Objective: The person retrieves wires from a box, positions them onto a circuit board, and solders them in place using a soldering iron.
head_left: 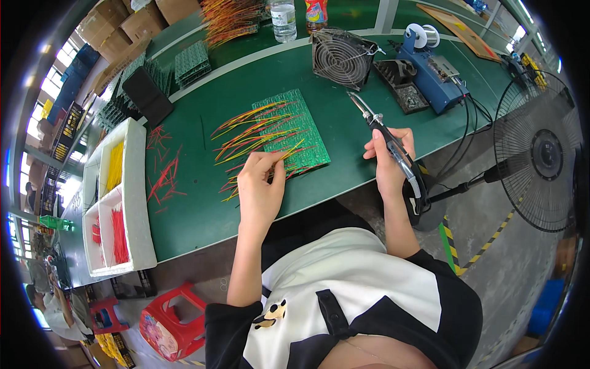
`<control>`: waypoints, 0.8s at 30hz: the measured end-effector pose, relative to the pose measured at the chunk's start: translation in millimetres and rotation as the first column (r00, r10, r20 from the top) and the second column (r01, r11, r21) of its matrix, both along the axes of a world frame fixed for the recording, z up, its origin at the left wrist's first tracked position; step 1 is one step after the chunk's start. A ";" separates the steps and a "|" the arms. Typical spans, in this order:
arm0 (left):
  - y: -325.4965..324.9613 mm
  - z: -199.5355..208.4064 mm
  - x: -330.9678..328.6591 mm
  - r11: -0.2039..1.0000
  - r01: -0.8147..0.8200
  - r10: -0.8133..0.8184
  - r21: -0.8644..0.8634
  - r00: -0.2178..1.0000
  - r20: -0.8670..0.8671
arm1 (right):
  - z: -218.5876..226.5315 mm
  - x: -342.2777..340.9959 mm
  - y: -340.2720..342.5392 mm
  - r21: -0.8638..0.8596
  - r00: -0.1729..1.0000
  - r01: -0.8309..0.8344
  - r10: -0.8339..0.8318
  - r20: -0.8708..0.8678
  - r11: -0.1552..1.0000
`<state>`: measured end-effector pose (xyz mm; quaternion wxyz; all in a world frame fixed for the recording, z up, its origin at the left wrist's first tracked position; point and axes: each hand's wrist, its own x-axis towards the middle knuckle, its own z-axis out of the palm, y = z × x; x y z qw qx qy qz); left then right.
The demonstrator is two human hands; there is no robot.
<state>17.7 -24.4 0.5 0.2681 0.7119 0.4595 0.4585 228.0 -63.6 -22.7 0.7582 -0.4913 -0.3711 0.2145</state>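
Note:
A green circuit board panel [295,126] lies on the bench, with rows of red and yellow wires [246,136] sticking out over its left side. Over the panel's near left corner is my left hand [261,184], thumb and fingers pinched on a yellow wire [293,151] whose end points toward the board. My right hand [391,157] is wrapped around a soldering gun [393,147] with a metal feed tube by its tip. That tip is raised, up and to the right of the panel, apart from it.
On the left stands a white foam box [136,203] of yellow and red wires; loose red wires [165,178] lie beside it. A small square fan [344,58], a blue solder feeder [433,77] and a metal tray [405,92] sit at the back. A pedestal fan [544,147] stands right.

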 end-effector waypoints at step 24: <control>16.1 -8.8 19.8 0.985 -0.048 0.085 0.166 0.972 -0.220 | -0.5 1.1 -4.7 -0.026 0.998 0.022 -0.020 0.051 0.999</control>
